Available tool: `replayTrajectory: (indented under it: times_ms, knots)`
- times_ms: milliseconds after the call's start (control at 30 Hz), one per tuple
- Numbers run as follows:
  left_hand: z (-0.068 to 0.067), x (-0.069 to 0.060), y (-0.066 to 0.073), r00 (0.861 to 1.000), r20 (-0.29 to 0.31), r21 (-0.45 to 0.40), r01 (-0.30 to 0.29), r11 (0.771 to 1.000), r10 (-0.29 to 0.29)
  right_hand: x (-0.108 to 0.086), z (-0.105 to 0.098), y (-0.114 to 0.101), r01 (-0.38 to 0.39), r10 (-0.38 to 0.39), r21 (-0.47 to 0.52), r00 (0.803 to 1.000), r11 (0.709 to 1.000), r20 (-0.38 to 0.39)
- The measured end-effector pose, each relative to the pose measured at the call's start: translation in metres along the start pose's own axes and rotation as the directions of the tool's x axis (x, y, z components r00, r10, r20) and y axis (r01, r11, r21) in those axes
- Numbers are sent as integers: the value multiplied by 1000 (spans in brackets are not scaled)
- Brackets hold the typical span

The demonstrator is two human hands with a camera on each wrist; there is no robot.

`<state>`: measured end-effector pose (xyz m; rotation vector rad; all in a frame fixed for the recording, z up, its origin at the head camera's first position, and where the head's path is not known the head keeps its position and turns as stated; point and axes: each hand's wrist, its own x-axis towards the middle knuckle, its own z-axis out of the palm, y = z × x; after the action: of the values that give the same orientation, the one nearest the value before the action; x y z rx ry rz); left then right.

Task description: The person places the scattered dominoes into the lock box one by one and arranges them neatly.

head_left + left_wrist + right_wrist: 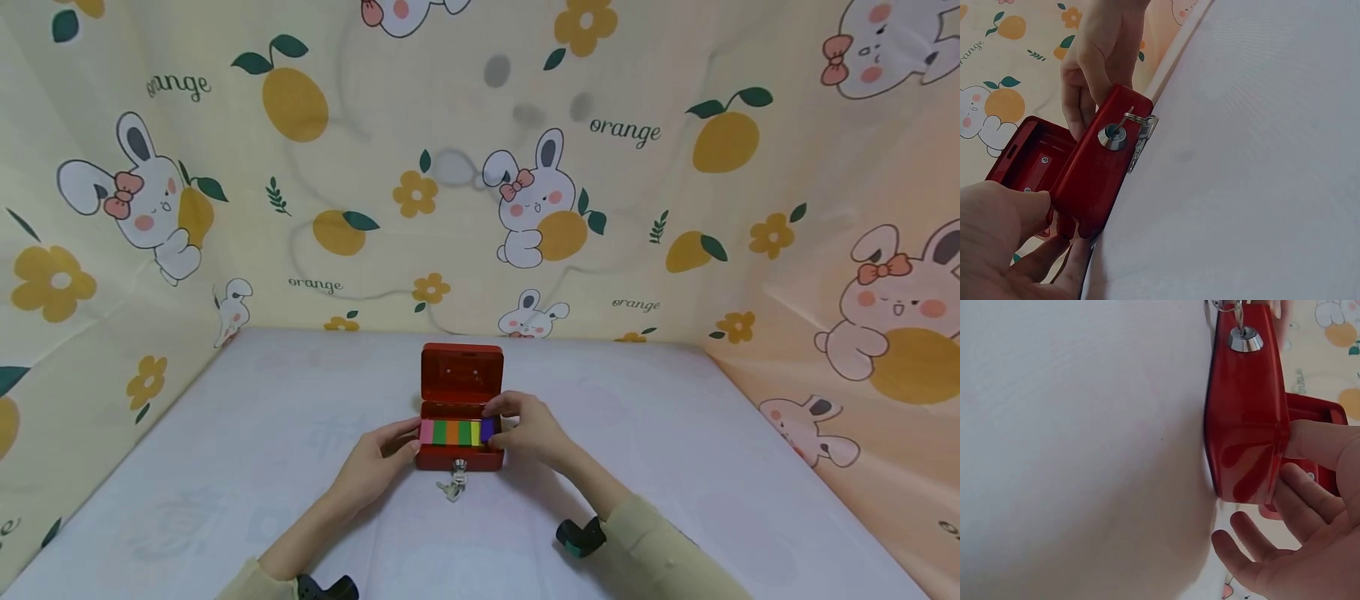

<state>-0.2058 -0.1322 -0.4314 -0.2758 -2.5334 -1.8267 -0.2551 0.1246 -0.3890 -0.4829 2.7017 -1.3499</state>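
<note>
A red metal cash box (459, 459) stands on the table with its lid (461, 372) raised behind it. Inside lies a row of coloured blocks (452, 432) in pink, green, orange and yellow, with a purple block (487, 430) at the right end. My left hand (375, 461) grips the box's left end, thumb towards the front corner. With thumb and fingers reaching over the right rim, my right hand (531, 427) pinches the purple block. Both wrist views hide the blocks behind the box's wall. Keys (1141, 139) hang from the round lock (1112, 137) on the front.
A white cloth (300, 392) covers the table. Behind it and at the sides hangs a patterned curtain (450, 100) with rabbits and oranges. Dark wrist devices (581, 537) are worn at both sleeves.
</note>
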Motion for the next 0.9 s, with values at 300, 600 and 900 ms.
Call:
replayTrajectory:
  times_ms: [300,600,900]
  knots:
    - [0,-1,1,1000,5,-7,1,1000,-1,4,4,1,50,-49,-60,999,997,19]
    - [0,-2,1,1000,5,-2,-12,1000,12,4,5,-4,86,-83,-140,996,986,29]
    - [0,-1,2,1000,0,-10,10,1000,-10,5,6,-2,58,-56,-111,998,992,21]
